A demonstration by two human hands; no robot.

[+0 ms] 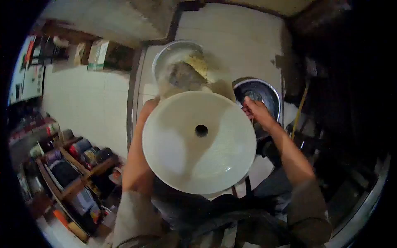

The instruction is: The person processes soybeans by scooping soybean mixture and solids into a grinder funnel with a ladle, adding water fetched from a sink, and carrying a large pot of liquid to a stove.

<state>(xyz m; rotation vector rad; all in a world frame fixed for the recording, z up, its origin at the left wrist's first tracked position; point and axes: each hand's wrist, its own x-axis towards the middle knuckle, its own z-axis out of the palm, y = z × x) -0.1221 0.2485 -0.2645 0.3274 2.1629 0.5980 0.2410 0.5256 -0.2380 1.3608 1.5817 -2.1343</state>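
A large round white basin with a dark hole in it [178, 153] is in front of me, over my lap. My left hand [149, 108] is at the basin's upper left edge, its fingers hidden behind it. At the upper right edge is my right hand [257, 111], beside a metal bowl [278, 99] with dark contents; its fingers are bent and blurred, and I cannot make out what they hold. Beyond the white basin stands a wide metal bowl [157, 62] containing a greyish lump [184, 75] and something yellow.
On the left, a wooden rack [74, 188] holds several bottles and containers. A box [99, 56] stands at the upper left by a wall. Pale tiles [235, 37] cover the floor ahead. A yellow stick [300, 109] leans in the dark area on the right.
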